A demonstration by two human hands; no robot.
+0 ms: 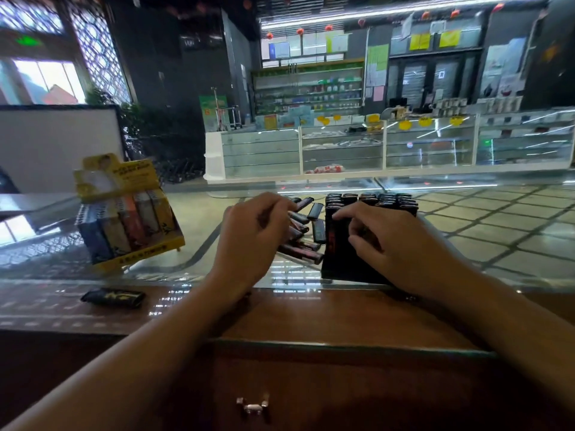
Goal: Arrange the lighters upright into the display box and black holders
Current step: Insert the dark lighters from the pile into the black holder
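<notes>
Dark loose lighters [303,231] lie heaped beside the black plastic holder [348,262]; my left hand [252,234] pinches one, my right hand [382,241] curls fingers on the holder's upright lighters.

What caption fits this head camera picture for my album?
Two hands sort dark lighters on a glass counter beside a black holder and a yellow display box.

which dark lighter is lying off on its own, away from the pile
The black lighter with gold markings on the counter's near left edge, in front of the yellow display box; the other loose lighters cluster between the hands.
</notes>
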